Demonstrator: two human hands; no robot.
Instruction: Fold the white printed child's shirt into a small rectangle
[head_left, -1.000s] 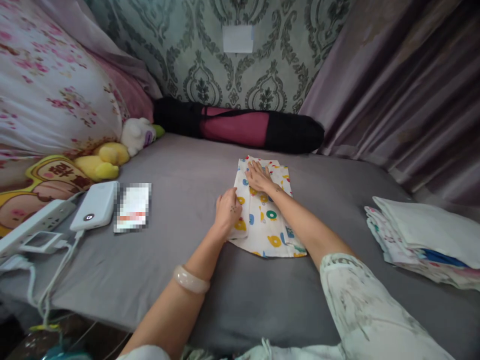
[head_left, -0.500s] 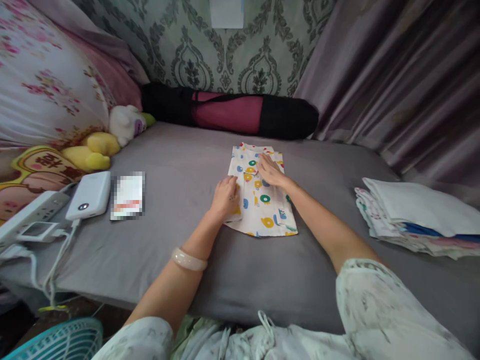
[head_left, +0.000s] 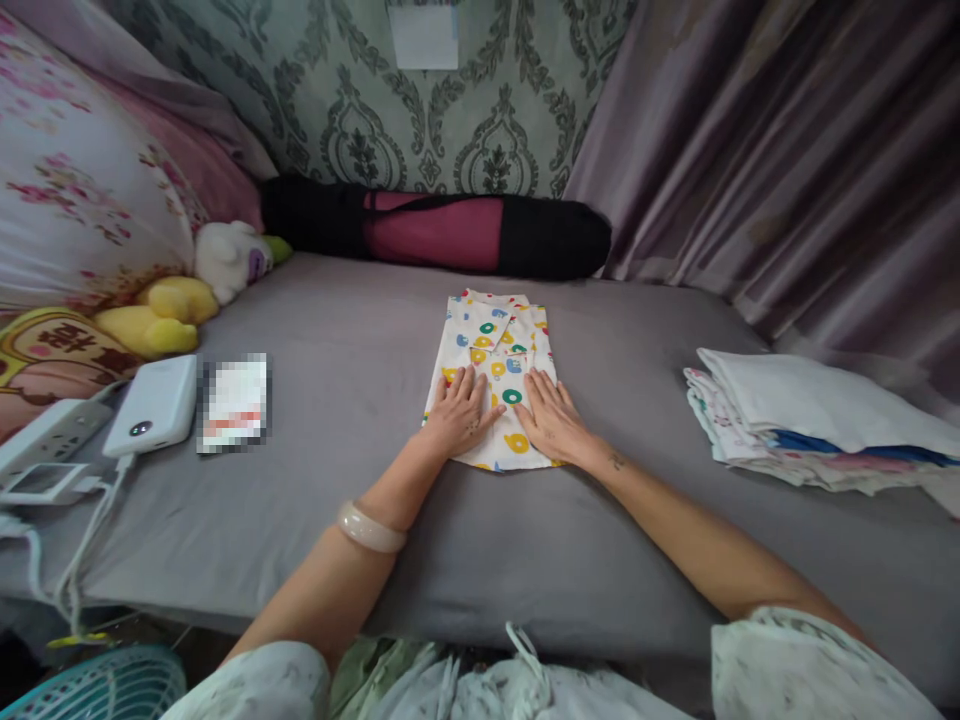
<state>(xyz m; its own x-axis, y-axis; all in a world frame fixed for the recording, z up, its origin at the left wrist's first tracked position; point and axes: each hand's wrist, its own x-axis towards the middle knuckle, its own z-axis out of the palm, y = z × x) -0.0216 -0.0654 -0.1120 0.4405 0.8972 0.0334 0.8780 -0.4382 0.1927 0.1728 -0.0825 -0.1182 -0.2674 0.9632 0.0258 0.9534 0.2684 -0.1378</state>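
A folded white garment (head_left: 493, 340) printed with small yellow, blue and green shapes lies on the grey bed sheet (head_left: 360, 330) in front of me. My left hand (head_left: 459, 412) rests flat on its near left corner, fingers spread. My right hand (head_left: 553, 423) lies flat on its near right corner, fingers stretched out. Both palms press the cloth down side by side. A pale bangle (head_left: 367, 528) sits on my left wrist.
A stack of folded cloths (head_left: 810, 425) lies at the right. A white power bank (head_left: 150, 405), a blurred card (head_left: 232, 402) and a power strip (head_left: 41, 440) sit at the left, next to plush toys (head_left: 187, 290). A black-and-pink roll bag (head_left: 442, 232) lies along the wall.
My right hand slid from the garment's far end back to its near edge. My left hand opened from a grip on the left edge and now lies flat.
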